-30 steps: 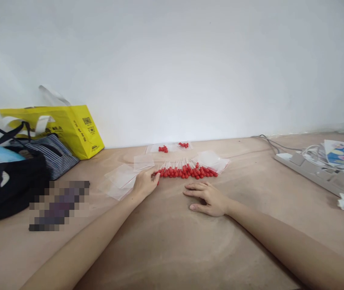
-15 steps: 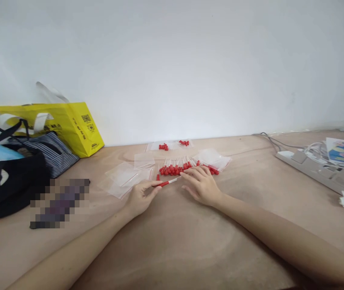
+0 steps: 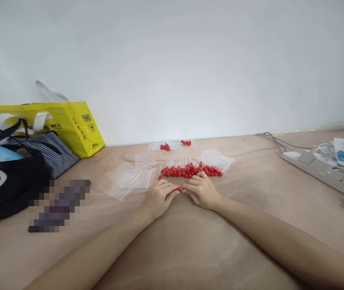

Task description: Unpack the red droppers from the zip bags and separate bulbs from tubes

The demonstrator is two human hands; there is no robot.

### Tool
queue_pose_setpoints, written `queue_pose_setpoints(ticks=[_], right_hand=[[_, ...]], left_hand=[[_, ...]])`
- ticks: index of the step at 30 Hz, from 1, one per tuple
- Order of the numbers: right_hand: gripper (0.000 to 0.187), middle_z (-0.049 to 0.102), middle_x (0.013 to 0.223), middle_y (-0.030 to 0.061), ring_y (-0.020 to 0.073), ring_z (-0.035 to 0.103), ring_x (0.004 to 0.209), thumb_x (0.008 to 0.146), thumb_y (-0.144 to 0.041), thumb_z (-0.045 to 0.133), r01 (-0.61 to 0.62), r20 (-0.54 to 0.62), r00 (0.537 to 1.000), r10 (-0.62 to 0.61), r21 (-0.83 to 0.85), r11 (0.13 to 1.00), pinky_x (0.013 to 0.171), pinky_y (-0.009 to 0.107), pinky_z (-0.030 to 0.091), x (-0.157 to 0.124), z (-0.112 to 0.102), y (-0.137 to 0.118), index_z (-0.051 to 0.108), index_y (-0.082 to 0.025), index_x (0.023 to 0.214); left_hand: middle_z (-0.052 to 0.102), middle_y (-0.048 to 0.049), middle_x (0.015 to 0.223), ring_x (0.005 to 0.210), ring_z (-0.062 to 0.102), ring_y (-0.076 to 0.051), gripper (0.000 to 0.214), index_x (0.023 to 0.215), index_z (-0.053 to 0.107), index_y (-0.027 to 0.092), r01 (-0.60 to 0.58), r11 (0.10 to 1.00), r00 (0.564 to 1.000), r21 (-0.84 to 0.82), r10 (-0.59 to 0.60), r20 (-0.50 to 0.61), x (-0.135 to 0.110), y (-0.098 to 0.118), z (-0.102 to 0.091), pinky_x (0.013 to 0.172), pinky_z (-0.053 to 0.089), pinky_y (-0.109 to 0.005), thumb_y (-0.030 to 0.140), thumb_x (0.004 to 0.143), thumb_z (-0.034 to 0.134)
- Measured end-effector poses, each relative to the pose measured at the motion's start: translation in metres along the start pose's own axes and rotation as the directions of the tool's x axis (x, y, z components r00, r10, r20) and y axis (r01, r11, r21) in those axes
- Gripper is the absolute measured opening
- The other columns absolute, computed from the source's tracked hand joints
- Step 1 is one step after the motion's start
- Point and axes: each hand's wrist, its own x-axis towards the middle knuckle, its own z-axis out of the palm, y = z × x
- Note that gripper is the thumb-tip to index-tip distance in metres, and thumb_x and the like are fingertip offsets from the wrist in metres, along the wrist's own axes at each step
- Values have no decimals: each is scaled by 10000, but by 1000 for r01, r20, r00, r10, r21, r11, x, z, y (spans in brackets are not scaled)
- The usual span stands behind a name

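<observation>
Update from our side: vs half a sec ago, our hands have closed up; L hand has shifted right, R hand is now lower and fingertip to fingertip w/ it; the held red-tipped stick sits btwn them, just our side of the stick pile; a sec ago L was at the pile's left end and R lay apart from it; so for the work in hand we read this as a one-handed pick turned into two-handed handling, stick off the pile and not bagged.

Pose: both forearms come in from the bottom corners, wrists low over the worktop, palms down, hands angled inward; L fingers clamped on the stick's red end, thumb nearest us; R fingers bunched, thumb and index at the meeting point; can't tell if they grip the stick or only touch it; its shaft is mostly hidden, as is the exact count held.

Around: loose stick at the pile's left end; flat clear bags left of it; another clear bag at the pile's right; bagged red-tipped sticks behind, nr the wall.
</observation>
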Motion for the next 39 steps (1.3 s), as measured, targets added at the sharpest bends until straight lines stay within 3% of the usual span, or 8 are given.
queue_pose_setpoints(ticks=[10,32,35,39], right_hand=[[252,576,602,13,136,414,664,871,-285,405,19,33,999,-19,25,1000,706,327,217,-1,-2,1,640,-211,818],[263,545,575,18,137,424,650,864,-260,400,-26,24,999,25,47,999,687,315,241,-4,-4,4,634,-189,765],[252,574,649,41,148,449,664,862,-252,394,-107,25,994,106,77,991,666,306,289,-9,-3,8,631,-173,826],[334,570,841,82,162,494,765,848,-148,333,-168,72,985,157,185,968,684,276,396,-12,3,7,532,-144,1116]], left_hand=[[644,-6,740,759,547,-162,192,748,596,193,54,996,998,68,-55,5,-2,2,2,764,366,-351,281,845,456],[607,-31,710,742,538,-169,206,719,558,176,84,996,996,-21,-84,-14,-6,-1,-3,697,423,-322,215,849,404],[621,-30,775,786,554,-170,167,774,568,184,142,990,985,-22,-144,-98,-9,-5,-9,734,436,-329,223,844,422],[578,-40,884,839,550,-159,168,866,587,198,200,980,959,-10,-198,-201,-8,-9,-20,754,458,-303,236,832,427]])
